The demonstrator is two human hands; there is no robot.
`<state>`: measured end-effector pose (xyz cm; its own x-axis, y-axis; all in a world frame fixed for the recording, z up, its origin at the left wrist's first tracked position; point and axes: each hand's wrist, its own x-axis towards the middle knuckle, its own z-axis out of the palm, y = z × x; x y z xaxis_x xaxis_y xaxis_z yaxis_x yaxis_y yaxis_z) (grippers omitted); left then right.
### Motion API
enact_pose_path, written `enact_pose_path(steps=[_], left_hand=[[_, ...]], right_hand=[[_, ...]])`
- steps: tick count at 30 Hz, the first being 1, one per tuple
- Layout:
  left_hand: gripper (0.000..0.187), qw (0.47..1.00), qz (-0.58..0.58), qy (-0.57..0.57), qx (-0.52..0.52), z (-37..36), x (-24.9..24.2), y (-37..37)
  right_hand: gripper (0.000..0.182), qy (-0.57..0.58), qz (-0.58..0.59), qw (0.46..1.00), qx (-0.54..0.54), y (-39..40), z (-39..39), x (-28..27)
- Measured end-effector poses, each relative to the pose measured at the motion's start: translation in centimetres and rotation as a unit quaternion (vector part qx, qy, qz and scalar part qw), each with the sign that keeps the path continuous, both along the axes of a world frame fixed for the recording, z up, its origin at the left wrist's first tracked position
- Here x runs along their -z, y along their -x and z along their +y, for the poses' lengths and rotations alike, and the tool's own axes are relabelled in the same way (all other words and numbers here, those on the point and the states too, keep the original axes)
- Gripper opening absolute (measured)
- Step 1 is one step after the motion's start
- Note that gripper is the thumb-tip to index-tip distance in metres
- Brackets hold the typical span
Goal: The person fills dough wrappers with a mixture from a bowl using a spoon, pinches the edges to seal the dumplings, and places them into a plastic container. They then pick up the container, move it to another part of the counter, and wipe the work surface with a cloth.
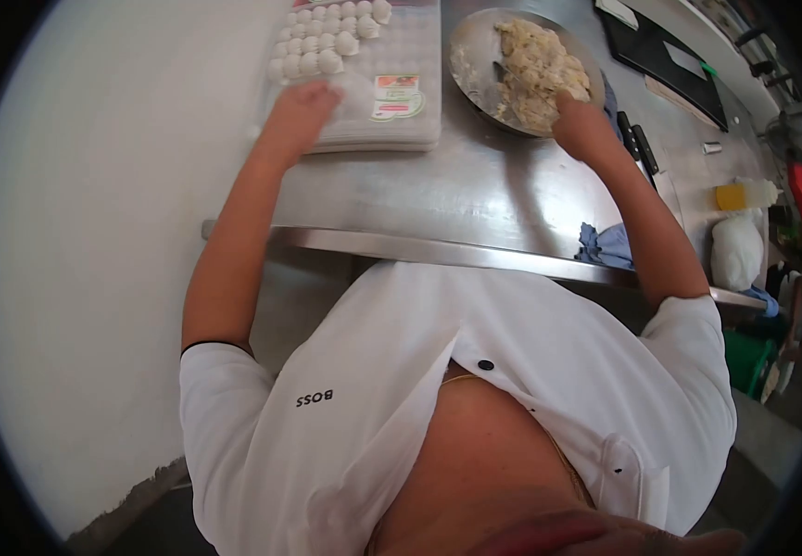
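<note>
Several white pleated dumplings (308, 42) sit in rows on a stack of pale plastic trays (364, 134) at the upper left. My left hand (306, 109) is over the tray just below the front row, its fingers curled; whether something is between them cannot be made out. Right of the trays stands a round metal bowl (466, 69) with a lumpy pale filling (535, 69). My right hand (581, 125) is at the bowl's right rim, closed, its fingertips against the filling. What it holds, if anything, is hidden.
The steel table (401, 199) has a raised front edge. To the right are black-handled knives (644, 148), a black board (665, 60), a yellow bottle (742, 195), a white bag (737, 252) and a blue cloth (609, 246). A wall (104, 232) stands left.
</note>
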<state>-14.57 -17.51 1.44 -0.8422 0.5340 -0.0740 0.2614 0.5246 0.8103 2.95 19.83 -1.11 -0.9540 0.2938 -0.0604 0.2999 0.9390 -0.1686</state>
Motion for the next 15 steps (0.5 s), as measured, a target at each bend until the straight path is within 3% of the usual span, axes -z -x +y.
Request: enact_pose_path(steps=[1,2,3,4,5,7,8,10,11,13,14,15], left_hand=[[0.026,0.983,-0.101,-0.148,-0.040,0.7,0.2,-0.1],[0.026,0.982,-0.111,-0.150,-0.033,1.4,0.3,-0.3],[0.027,0.917,-0.239,-0.317,-0.039,2.3,-1.8,-1.1],[0.029,0.808,-0.355,-0.467,-0.048,3.1,-3.4,-2.0],[0.029,0.806,-0.359,-0.468,-0.045,3.7,-4.4,-2.5],[0.037,0.735,-0.413,-0.535,0.052,4.2,-5.3,-3.9],[0.037,0.734,-0.416,-0.534,0.052,4.3,-5.2,-4.6],[0.035,0.798,-0.383,-0.465,0.023,4.6,-5.1,-6.2],[0.035,0.797,-0.386,-0.463,0.020,4.7,-5.2,-7.1],[0.031,0.930,-0.299,-0.215,-0.005,5.1,-5.7,-8.7],[0.031,0.929,-0.304,-0.213,-0.004,5.1,-5.0,-8.7],[0.029,0.981,-0.161,-0.097,0.058,5.3,-4.2,-8.9]], right_hand=[[0.027,-0.012,0.000,1.000,-0.006,1.0,0.5,0.5],[0.029,-0.023,0.000,1.000,-0.011,2.2,1.1,1.2],[0.028,-0.024,0.011,0.999,-0.027,3.2,1.4,1.6],[0.027,-0.023,0.023,0.998,-0.044,4.3,1.5,2.1],[0.027,-0.026,0.020,0.999,-0.040,5.7,2.0,2.7],[0.023,-0.020,-0.018,0.997,-0.077,7.2,2.1,4.0],[0.023,-0.020,-0.020,0.997,-0.075,7.2,2.1,4.2],[0.019,-0.055,-0.016,0.995,-0.078,6.0,1.0,2.5],[0.019,-0.053,-0.020,0.995,-0.079,4.9,0.2,1.1],[0.021,-0.054,-0.031,0.996,-0.070,2.7,-1.2,-1.3],[0.021,-0.052,-0.035,0.996,-0.069,2.4,-1.2,-0.8],[0.021,-0.051,-0.062,0.994,-0.068,1.9,-1.1,-0.1]])
